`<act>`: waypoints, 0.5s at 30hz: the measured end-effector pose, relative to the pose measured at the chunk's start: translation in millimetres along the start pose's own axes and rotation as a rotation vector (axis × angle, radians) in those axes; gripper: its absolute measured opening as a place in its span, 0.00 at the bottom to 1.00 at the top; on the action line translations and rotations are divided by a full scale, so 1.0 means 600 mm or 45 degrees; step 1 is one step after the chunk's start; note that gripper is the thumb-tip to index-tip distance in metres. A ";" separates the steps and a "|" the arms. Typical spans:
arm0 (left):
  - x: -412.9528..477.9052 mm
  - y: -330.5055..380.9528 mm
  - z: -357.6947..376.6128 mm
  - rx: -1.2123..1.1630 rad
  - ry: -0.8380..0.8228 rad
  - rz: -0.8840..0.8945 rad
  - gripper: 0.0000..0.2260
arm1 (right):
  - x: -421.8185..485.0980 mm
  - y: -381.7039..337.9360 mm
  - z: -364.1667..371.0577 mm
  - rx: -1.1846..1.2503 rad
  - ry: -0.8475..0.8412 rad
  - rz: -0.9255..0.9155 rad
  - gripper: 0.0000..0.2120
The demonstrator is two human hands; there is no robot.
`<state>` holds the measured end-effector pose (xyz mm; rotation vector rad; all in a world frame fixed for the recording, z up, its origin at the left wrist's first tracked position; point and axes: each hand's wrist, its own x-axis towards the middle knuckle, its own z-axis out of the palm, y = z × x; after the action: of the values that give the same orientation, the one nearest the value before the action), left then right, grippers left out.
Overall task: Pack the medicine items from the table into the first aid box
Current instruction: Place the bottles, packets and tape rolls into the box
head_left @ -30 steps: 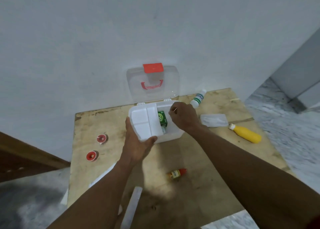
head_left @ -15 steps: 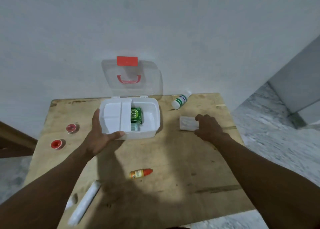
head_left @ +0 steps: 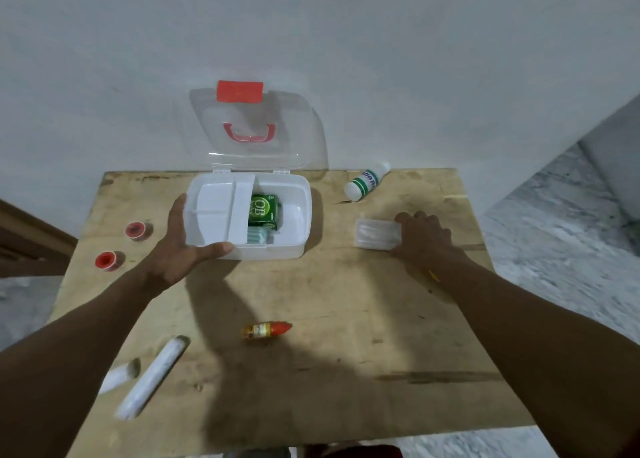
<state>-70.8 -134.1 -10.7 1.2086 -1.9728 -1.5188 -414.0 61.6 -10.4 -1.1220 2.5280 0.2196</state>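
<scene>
Our left hand [head_left: 180, 246] grips the open first aid box [head_left: 298, 211] at its 7 o'clock corner, thumb along the front wall. The clear packet [head_left: 375, 234] lies on the table [head_left: 346, 371] at the box's 3 o'clock. Our right hand [head_left: 424, 239] touches its right end with fingers bent, though we cannot tell whether it grips

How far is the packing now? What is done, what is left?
Done: the green carton lies inside the first aid box. In hand: the left hand holds it, the right hand touches the clear packet. Left: white bottle, red-capped dropper, two red tubs, white tube.
</scene>
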 end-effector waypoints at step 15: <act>-0.017 0.023 0.005 0.006 -0.051 0.114 0.38 | -0.043 -0.041 -0.057 0.398 0.102 -0.092 0.33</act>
<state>-72.8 -123.5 2.9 1.0845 -2.0290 -1.5056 -388.8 53.1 31.3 -1.1105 2.4726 -0.2366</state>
